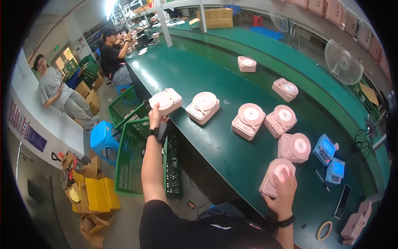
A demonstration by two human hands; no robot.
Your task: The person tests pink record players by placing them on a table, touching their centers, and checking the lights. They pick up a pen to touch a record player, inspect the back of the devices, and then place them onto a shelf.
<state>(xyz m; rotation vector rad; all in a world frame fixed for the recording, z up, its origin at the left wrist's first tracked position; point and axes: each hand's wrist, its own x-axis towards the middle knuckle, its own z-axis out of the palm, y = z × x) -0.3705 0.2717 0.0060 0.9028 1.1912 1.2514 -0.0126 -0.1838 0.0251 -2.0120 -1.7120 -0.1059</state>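
Observation:
My left hand (155,118) reaches out to the table's near edge, fingers closed on the lower side of a pink mini record player (166,101) that is tilted there. Close to my body, my right hand (285,189) grips another pink mini record player (270,176), its fingers lying over the round disc on top. Just beyond it stands a third one (293,148), its disc facing up. Several more of the same kind sit on the green table, among them one (203,107) right of my left hand and one (248,120) mid-table.
Two blue devices with lit screens (326,147), a phone (342,201) and a tape roll (324,230) lie at right. Green crates (132,162) and a blue stool (103,139) stand left of the table (215,159). One person (114,58) sits farther along; another (62,89) stands at left.

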